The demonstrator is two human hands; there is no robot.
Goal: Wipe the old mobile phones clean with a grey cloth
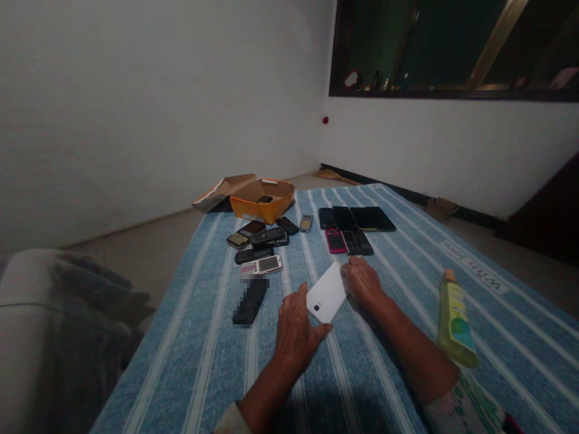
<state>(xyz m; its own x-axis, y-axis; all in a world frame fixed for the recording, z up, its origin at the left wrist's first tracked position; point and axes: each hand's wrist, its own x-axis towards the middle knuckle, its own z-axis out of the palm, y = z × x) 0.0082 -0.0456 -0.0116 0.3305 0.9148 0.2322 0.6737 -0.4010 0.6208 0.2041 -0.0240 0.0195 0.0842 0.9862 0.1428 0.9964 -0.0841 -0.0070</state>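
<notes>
A white smartphone (pixel 326 295) is tilted between my hands with its back and camera lens facing up. My left hand (pixel 296 328) grips its left and lower edges, thumb and fingers around the near corner. My right hand (pixel 362 280) closes on the phone's right upper edge, fingers curled. To the left lies a dark, partly pixelated object (pixel 251 301). Beyond it sit a white phone (pixel 261 265) and a loose pile of dark phones (pixel 270 235). Right of them are a small upright-lying phone (pixel 306 222), a pink phone (pixel 335 240) and several black phones (pixel 373 218) in rows.
An open orange box (pixel 260 210) with a dark phone inside stands at the far left of the striped cloth (pixel 181 337), its lid (pixel 221 191) beside it. A bottle of yellow-green liquid (pixel 456 322) lies at the right. A wall rises behind.
</notes>
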